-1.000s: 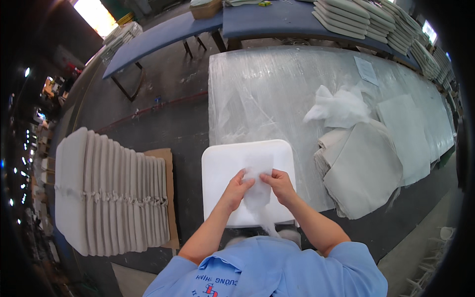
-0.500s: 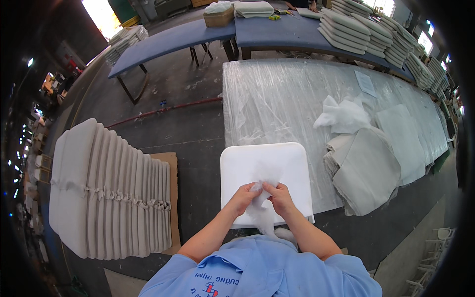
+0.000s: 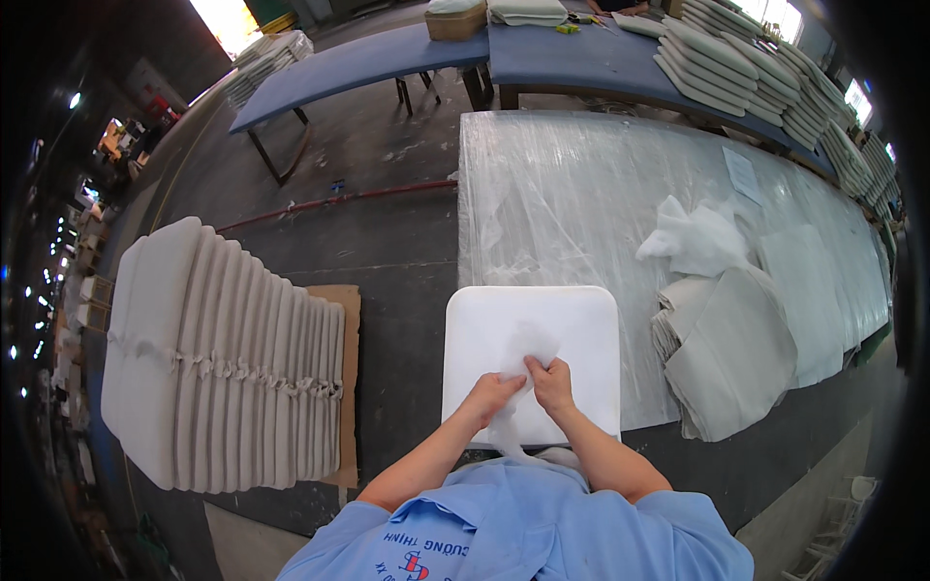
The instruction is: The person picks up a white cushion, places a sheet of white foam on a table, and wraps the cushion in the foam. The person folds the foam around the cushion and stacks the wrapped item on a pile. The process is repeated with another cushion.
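Note:
A tuft of white fibre wadding (image 3: pixel 535 343) is pinched between my two hands over a white padded cushion (image 3: pixel 484 324) with rounded corners. My left hand (image 3: pixel 494 395) has its fingers closed on the wadding's near part. Close beside it, my right hand (image 3: pixel 552 385) pinches the same tuft with thumb and fingers. One wispy end spreads out beyond my hands above the cushion. Another strand trails down toward my shirt front. The cushion lies flat right in front of me, its near edge close to my body.
On the left, several grey-white cushions (image 3: pixel 223 358) stand in a row on cardboard (image 3: pixel 351 387). To the right, plastic film (image 3: pixel 552 213) carries a wadding clump (image 3: pixel 693 235) and folded grey fabric (image 3: pixel 731 339). Blue tables (image 3: pixel 581 63) with cushion stacks (image 3: pixel 707 68) stand at the back; a person's arm (image 3: pixel 620 8) shows there.
The view has shifted slightly, so the surroundings appear farther right. My hands keep hold of the wadding; the right hand now sits a little farther forward than the left.

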